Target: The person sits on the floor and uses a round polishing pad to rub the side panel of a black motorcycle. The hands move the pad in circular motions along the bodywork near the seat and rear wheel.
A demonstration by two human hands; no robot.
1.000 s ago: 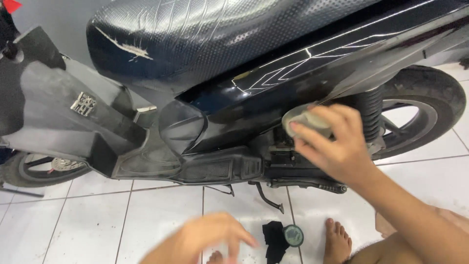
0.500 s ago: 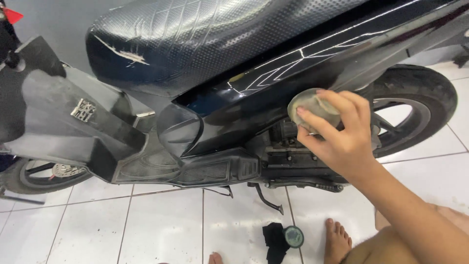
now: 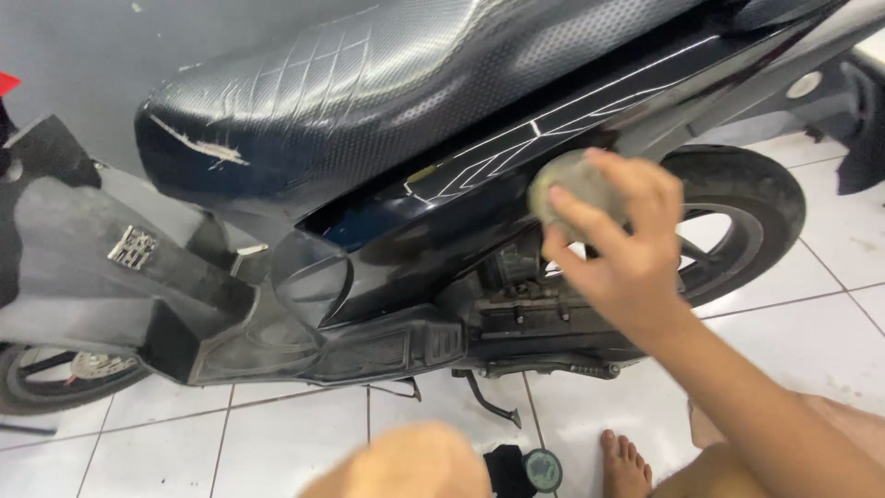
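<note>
My right hand [image 3: 619,247] grips a round grey-green pad [image 3: 570,187] and presses it against the glossy black side panel [image 3: 442,221] of a scooter, just below the white line pattern. My left hand [image 3: 410,464] shows as a blur at the bottom edge, low in front of the scooter, and I cannot tell whether it holds anything. The black textured seat [image 3: 369,101], with a small tear at its front, runs above the panel.
The rear wheel [image 3: 737,217] stands right of my right hand. A small round tin [image 3: 543,469] and a black cloth [image 3: 507,466] lie on the white tiled floor [image 3: 277,443] next to my bare foot [image 3: 627,461]. The side stand [image 3: 484,406] hangs under the engine.
My right hand slid the pad upward along the panel. My left hand dropped out of view, then came back at the bottom edge.
</note>
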